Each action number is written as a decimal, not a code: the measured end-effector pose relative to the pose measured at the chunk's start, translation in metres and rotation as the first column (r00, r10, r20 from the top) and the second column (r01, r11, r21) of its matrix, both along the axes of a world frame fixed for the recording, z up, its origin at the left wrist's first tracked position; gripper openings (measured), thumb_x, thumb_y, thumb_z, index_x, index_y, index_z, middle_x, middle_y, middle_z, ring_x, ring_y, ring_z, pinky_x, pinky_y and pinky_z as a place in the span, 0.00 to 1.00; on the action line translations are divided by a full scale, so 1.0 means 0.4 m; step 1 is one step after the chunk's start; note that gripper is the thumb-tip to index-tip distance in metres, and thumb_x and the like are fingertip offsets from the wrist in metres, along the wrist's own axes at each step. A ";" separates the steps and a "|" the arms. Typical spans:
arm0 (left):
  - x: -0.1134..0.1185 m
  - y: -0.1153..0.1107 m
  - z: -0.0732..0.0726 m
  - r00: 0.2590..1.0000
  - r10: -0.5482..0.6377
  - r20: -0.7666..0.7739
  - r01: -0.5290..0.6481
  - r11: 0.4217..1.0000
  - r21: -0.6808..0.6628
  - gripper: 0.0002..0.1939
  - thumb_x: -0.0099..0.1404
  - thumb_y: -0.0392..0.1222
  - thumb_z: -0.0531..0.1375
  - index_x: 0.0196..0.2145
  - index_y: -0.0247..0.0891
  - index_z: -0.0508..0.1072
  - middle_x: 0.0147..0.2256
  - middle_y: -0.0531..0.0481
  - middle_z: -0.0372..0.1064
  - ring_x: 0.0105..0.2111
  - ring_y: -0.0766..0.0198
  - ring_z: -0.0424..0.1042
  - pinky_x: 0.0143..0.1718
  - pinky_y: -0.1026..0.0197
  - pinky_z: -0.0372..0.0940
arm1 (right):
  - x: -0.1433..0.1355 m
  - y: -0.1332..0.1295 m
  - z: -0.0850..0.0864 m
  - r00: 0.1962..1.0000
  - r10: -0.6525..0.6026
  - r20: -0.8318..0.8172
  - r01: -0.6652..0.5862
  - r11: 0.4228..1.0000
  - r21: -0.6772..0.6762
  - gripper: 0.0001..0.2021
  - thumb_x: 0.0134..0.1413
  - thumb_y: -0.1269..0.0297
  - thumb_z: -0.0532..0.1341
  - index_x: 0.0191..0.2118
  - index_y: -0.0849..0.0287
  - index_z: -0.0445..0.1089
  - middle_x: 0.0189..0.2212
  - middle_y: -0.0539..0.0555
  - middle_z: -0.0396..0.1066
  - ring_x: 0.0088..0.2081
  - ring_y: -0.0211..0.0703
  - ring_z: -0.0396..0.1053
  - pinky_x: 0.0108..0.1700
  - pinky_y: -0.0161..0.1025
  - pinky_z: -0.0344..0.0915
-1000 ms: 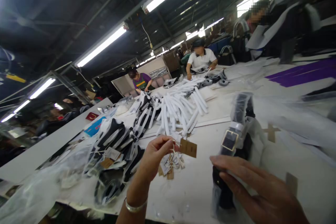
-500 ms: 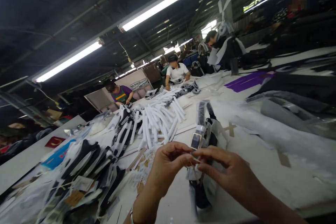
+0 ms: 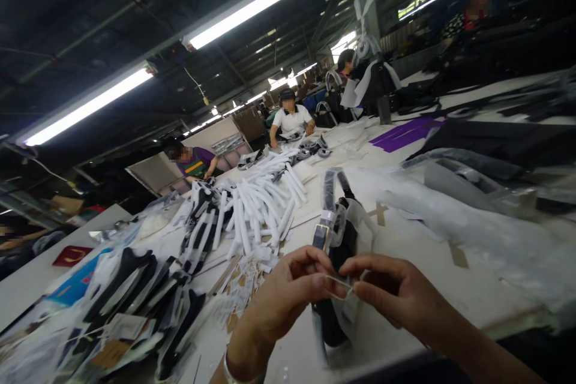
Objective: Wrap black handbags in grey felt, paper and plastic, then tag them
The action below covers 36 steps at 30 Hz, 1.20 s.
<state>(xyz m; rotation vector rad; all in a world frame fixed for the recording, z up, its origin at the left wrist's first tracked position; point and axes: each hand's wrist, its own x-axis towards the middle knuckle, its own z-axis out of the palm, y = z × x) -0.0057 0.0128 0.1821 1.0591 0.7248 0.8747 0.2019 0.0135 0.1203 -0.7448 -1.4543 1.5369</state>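
Observation:
A thin pale string (image 3: 341,283) runs between my fingertips. My left hand (image 3: 294,288) pinches one part of it, and my right hand (image 3: 391,288) pinches it close by on the right. Just beyond and below them lies a dark strap bag (image 3: 332,327) partly wrapped in clear plastic, its handle looping up away from me. A gold-coloured buckle (image 3: 322,234) shows on the strap above my left fingers. Both hands are raised over the bag and partly cover it.
White rolled tubes (image 3: 256,210) are heaped at the middle of the table (image 3: 405,336). Plastic-wrapped black straps (image 3: 130,288) pile up at the left, near a blue packet (image 3: 76,282). Purple sheets (image 3: 405,134) lie at the right. Other people work across the table.
The view has shifted, so the scene sits further left. My hands have moved slightly apart, and the string now shows as a small loop between them.

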 end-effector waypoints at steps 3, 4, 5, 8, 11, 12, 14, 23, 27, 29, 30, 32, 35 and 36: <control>0.002 -0.003 -0.004 0.993 0.032 0.114 -0.026 0.999 -0.048 0.09 0.59 0.40 0.69 0.36 0.37 0.74 0.30 0.54 0.69 0.31 0.68 0.74 0.39 0.64 0.70 | 0.009 0.000 -0.008 0.999 0.043 0.023 -0.043 0.999 0.013 0.15 0.58 0.50 0.67 0.42 0.57 0.76 0.22 0.46 0.62 0.20 0.28 0.51 0.21 0.28 0.48; 0.004 -0.005 -0.008 0.991 0.041 0.129 -0.036 0.999 -0.040 0.09 0.60 0.40 0.68 0.37 0.37 0.74 0.30 0.55 0.68 0.29 0.70 0.73 0.38 0.65 0.70 | 0.010 -0.001 -0.008 0.998 0.063 0.027 -0.063 0.998 0.004 0.15 0.58 0.49 0.66 0.42 0.57 0.77 0.21 0.45 0.62 0.20 0.29 0.51 0.21 0.28 0.48; 0.006 -0.006 -0.013 0.991 0.049 0.127 -0.047 0.999 -0.017 0.09 0.61 0.40 0.68 0.38 0.37 0.74 0.30 0.55 0.67 0.26 0.73 0.71 0.37 0.65 0.69 | 0.008 -0.001 -0.009 0.996 0.078 0.033 -0.078 0.997 -0.007 0.16 0.58 0.49 0.66 0.42 0.57 0.77 0.21 0.45 0.62 0.20 0.29 0.51 0.21 0.29 0.49; 0.016 -0.014 -0.029 0.997 0.063 0.033 -0.066 0.993 0.097 0.10 0.63 0.40 0.67 0.42 0.39 0.74 0.32 0.55 0.68 0.21 0.76 0.67 0.27 0.69 0.65 | -0.002 -0.004 -0.012 0.992 0.108 0.058 -0.108 0.994 -0.003 0.16 0.58 0.48 0.66 0.41 0.57 0.79 0.24 0.48 0.67 0.22 0.33 0.57 0.24 0.30 0.56; 0.020 -0.024 -0.036 0.991 0.061 -0.116 -0.043 0.987 0.153 0.10 0.64 0.43 0.66 0.42 0.40 0.75 0.35 0.52 0.72 0.19 0.77 0.67 0.19 0.72 0.59 | -0.009 -0.011 -0.017 0.990 0.124 0.066 -0.127 0.991 0.051 0.15 0.59 0.50 0.66 0.37 0.57 0.80 0.31 0.52 0.73 0.31 0.38 0.66 0.33 0.33 0.62; 0.016 -0.027 -0.036 0.984 0.072 -0.162 -0.045 0.986 0.164 0.09 0.64 0.44 0.66 0.42 0.39 0.75 0.35 0.51 0.73 0.19 0.76 0.67 0.19 0.71 0.59 | -0.008 -0.012 -0.019 0.991 0.114 0.072 -0.118 0.991 0.056 0.15 0.58 0.50 0.66 0.35 0.57 0.80 0.31 0.53 0.73 0.32 0.39 0.66 0.34 0.33 0.63; -0.002 -0.025 -0.035 0.955 0.149 -0.256 -0.090 0.969 0.229 0.10 0.65 0.46 0.65 0.41 0.39 0.76 0.34 0.50 0.75 0.23 0.71 0.72 0.26 0.69 0.66 | -0.002 -0.012 -0.023 0.993 0.053 0.102 -0.057 0.998 0.037 0.16 0.57 0.49 0.66 0.31 0.58 0.79 0.28 0.51 0.71 0.29 0.37 0.65 0.31 0.32 0.62; -0.145 0.110 -0.148 0.750 0.497 -0.436 -0.306 0.845 0.438 0.14 0.62 0.50 0.65 0.42 0.40 0.79 0.36 0.48 0.76 0.35 0.61 0.73 0.32 0.65 0.64 | -0.019 0.047 -0.069 0.906 -0.263 0.333 0.257 0.964 0.061 0.19 0.55 0.44 0.65 0.34 0.55 0.80 0.30 0.51 0.77 0.34 0.44 0.72 0.34 0.34 0.68; -0.123 0.159 -0.187 0.838 0.253 -0.483 -0.079 0.933 0.352 0.13 0.58 0.47 0.68 0.39 0.38 0.82 0.34 0.49 0.77 0.30 0.64 0.68 0.32 0.64 0.61 | -0.064 0.073 -0.076 0.897 -0.269 0.352 0.267 0.962 0.056 0.19 0.55 0.44 0.64 0.37 0.55 0.81 0.31 0.52 0.78 0.35 0.48 0.74 0.38 0.39 0.71; -0.107 0.172 -0.188 0.864 0.153 -0.479 0.006 0.949 0.315 0.13 0.55 0.47 0.70 0.37 0.39 0.82 0.33 0.49 0.76 0.31 0.63 0.68 0.33 0.63 0.61 | -0.083 0.083 -0.072 0.902 -0.281 0.327 0.276 0.959 0.062 0.18 0.55 0.45 0.65 0.38 0.55 0.82 0.31 0.52 0.78 0.36 0.49 0.74 0.38 0.40 0.73; -0.100 0.176 -0.186 0.875 0.114 -0.471 0.035 0.955 0.296 0.13 0.54 0.47 0.71 0.36 0.38 0.82 0.32 0.50 0.76 0.31 0.63 0.68 0.33 0.63 0.61 | -0.090 0.087 -0.069 0.907 -0.285 0.310 0.279 0.958 0.066 0.18 0.55 0.46 0.66 0.40 0.55 0.82 0.32 0.53 0.79 0.37 0.50 0.75 0.40 0.41 0.73; -0.091 0.181 -0.183 0.899 0.056 -0.434 0.064 0.964 0.257 0.14 0.52 0.47 0.73 0.34 0.38 0.82 0.30 0.50 0.75 0.32 0.62 0.69 0.35 0.62 0.62 | -0.100 0.093 -0.064 0.914 -0.290 0.285 0.279 0.957 0.077 0.19 0.55 0.46 0.66 0.42 0.55 0.82 0.35 0.54 0.79 0.40 0.52 0.75 0.44 0.42 0.73; -0.094 0.175 -0.186 0.942 0.022 -0.335 0.047 0.979 0.196 0.14 0.54 0.48 0.72 0.33 0.36 0.81 0.31 0.49 0.75 0.34 0.62 0.70 0.39 0.62 0.63 | -0.101 0.094 -0.062 0.910 -0.291 0.295 0.277 0.957 0.089 0.21 0.57 0.44 0.64 0.44 0.56 0.81 0.36 0.56 0.79 0.42 0.54 0.75 0.45 0.43 0.73; -0.099 0.170 -0.189 0.954 0.026 -0.297 0.028 0.984 0.174 0.14 0.55 0.48 0.71 0.33 0.35 0.80 0.32 0.49 0.75 0.33 0.63 0.70 0.39 0.62 0.63 | -0.098 0.092 -0.063 0.904 -0.293 0.312 0.282 0.956 0.081 0.22 0.57 0.43 0.64 0.44 0.57 0.81 0.34 0.55 0.78 0.39 0.52 0.75 0.42 0.42 0.74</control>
